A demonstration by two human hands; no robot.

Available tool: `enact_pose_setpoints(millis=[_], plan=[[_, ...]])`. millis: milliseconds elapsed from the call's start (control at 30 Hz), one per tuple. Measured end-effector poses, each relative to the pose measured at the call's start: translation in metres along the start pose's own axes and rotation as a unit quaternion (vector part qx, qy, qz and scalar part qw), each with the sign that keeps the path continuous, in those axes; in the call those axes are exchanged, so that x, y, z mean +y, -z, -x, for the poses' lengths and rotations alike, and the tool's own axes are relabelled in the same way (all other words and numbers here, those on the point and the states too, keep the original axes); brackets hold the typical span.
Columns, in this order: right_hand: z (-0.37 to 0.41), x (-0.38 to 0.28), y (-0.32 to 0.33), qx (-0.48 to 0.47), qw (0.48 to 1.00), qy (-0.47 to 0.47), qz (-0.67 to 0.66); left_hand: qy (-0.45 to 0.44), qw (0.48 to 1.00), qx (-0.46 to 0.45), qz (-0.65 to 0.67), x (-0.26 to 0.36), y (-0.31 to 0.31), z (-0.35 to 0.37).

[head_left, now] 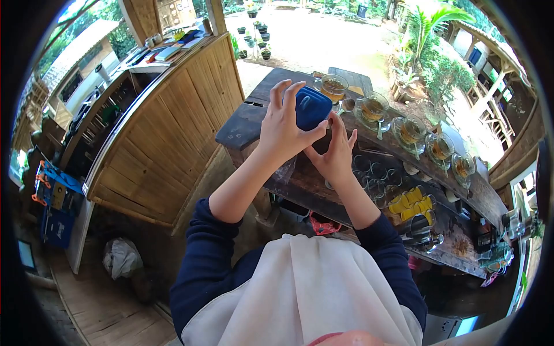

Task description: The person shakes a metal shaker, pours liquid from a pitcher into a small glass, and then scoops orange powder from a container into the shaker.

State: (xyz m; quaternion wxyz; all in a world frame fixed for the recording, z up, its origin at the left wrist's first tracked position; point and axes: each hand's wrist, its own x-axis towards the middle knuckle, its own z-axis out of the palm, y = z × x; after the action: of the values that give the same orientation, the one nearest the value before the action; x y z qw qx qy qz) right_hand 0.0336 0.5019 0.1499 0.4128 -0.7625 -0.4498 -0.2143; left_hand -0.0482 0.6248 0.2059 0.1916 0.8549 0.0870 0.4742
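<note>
My left hand (283, 130) grips a blue lidded container (312, 107) from the left, fingers curled over its top. Below and to the right, my right hand (336, 153) touches the container's lower edge with fingers spread. Both hands are raised over the dark wooden counter (245, 124). A row of several glass cups of amber tea on saucers (374, 108) stands along the counter's far edge, the nearest cup (333, 87) just beyond the container.
Upturned empty glasses (375, 179) and yellow cups (411, 205) sit on a lower shelf to the right. A wooden slatted bar (167, 132) stands at left with items on top. A white bag (122, 258) lies on the plank floor. Garden and potted plants (257, 32) lie beyond.
</note>
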Motion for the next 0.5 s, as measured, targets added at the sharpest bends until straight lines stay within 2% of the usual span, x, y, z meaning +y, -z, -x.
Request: enact_pose_setpoints(millis=[500], plan=[[0.000, 0.019, 0.018, 0.018, 0.998, -0.046, 0.040, -0.016, 0.998, -0.035, 0.054, 0.010, -0.030, -0.013]])
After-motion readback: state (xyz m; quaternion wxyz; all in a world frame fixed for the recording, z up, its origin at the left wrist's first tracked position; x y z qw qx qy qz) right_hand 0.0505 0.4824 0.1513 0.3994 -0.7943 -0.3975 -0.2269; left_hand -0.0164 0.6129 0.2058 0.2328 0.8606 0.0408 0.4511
